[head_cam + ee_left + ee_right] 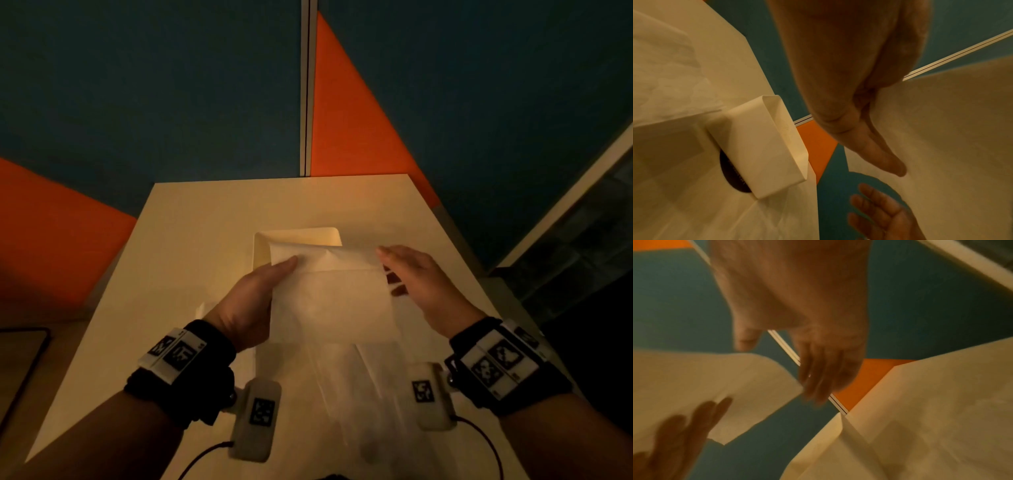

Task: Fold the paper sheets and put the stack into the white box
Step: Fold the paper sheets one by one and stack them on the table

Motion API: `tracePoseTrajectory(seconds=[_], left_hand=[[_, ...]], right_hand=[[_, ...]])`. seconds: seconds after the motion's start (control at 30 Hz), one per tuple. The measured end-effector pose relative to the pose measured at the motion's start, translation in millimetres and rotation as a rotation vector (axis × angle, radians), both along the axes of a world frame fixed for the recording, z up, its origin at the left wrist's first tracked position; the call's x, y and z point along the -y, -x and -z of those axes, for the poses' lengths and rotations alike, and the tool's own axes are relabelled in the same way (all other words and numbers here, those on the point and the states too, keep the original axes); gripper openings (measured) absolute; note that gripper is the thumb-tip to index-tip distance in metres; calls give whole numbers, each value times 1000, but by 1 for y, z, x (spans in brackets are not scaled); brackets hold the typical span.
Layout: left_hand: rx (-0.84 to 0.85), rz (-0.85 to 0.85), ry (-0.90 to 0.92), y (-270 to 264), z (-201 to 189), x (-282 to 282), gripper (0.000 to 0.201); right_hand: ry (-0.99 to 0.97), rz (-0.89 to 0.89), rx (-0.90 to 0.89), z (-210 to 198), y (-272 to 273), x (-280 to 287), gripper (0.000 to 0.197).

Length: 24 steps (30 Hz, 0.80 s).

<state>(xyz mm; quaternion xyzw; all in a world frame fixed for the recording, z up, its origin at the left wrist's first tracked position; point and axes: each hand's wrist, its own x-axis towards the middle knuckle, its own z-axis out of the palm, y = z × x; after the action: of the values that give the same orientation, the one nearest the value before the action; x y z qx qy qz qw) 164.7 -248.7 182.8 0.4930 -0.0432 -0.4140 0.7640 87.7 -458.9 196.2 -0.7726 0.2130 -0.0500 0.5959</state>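
The left hand [251,298] holds the folded paper stack [334,298] by its left edge, above the desk [191,219]. In the head view the thumb lies on the top face of the stack, and in the left wrist view the straight fingers [875,151] lie against its underside, so the stack is pinched between thumb and fingers. The stack is lifted and tilted, and its far edge reaches over the white box [262,250], which stands on the desk just behind it. The stack covers most of the box opening in the head view, so I cannot tell if anything is inside the box. The right hand [416,281] is just beside the right edge of the stack, with the fingers [818,378] stretched out and close together and the thumb apart from them; it grips nothing, and whether it touches the paper edge is not clear, because the right wrist view is blurred. On the near part of the desk, below the stack, lies a thin translucent sheet [342,394] with some creases. Behind the desk stands a partition wall [154,85] in dark blue-green and orange panels, with a pale vertical strip between two panels. Both wrists wear dark bands with white marker blocks.
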Motion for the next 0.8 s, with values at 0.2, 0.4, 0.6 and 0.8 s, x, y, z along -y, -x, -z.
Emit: tracePoseTrajectory(seconds=[0.2,0.4,0.6,0.8], left_hand=[[94,13,0,1,-6,3,33],[198,-22,-30,-6,0,-3,31],[258,114,-50,-14,-1,-19,30],[293,276,-51,-14,-13,-19,34]], right_hand=[[-306,-144,60,-1,6,-4,26],[-373,-63,144,-1,6,2,27],[-383,-60,156,-5,6,8,25],[-286,-220,82,-16,3,7,35]])
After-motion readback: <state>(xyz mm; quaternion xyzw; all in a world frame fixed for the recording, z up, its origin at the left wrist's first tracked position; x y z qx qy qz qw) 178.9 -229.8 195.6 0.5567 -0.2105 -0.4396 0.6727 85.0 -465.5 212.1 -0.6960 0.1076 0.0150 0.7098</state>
